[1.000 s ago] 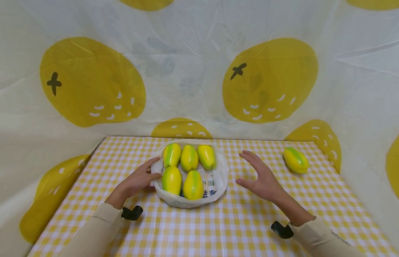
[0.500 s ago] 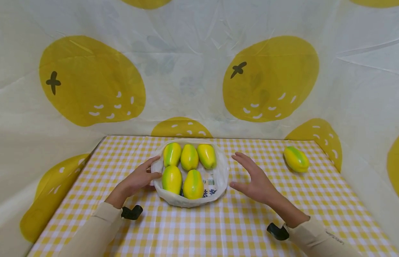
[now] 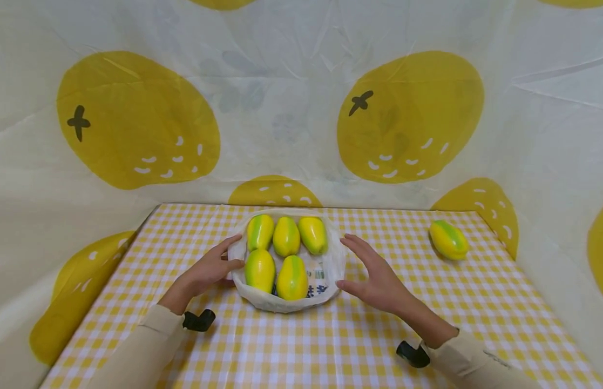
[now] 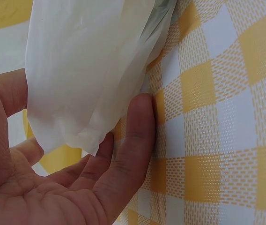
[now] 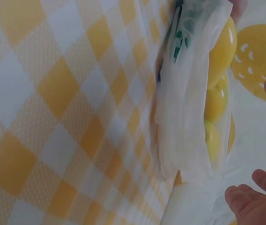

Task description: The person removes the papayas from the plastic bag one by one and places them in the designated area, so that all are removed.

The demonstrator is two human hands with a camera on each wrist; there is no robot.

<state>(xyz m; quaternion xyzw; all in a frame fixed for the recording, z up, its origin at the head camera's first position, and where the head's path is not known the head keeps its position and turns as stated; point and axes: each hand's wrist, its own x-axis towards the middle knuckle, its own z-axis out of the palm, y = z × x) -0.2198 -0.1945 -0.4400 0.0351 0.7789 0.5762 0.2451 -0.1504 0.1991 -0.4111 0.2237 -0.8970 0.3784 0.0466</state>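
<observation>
- Left grip (image 3: 204, 274): wide, thumb and fingers apart at the bag's left wall; no clear pinch.
- White bag (image 3: 282, 306): between the grips, roughly round, no marked long axis, five yellow-green fruits (image 3: 292, 277) inside. Left grip nearer.
- Right grip (image 3: 381, 282): wide, palm toward bag, just beside its right wall, not touching.
- Lone fruit (image 3: 448, 240): right of that on the worktop (image 3: 301, 351), axis slanting far-left to near-right.

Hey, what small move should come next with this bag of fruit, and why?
I'd probably bring the right hand in to the right edge of the bag: the left hand holds the left edge, the right wrist view shows a gap, and five fruits sit inside, so gripping both sides should be steadier.
</observation>
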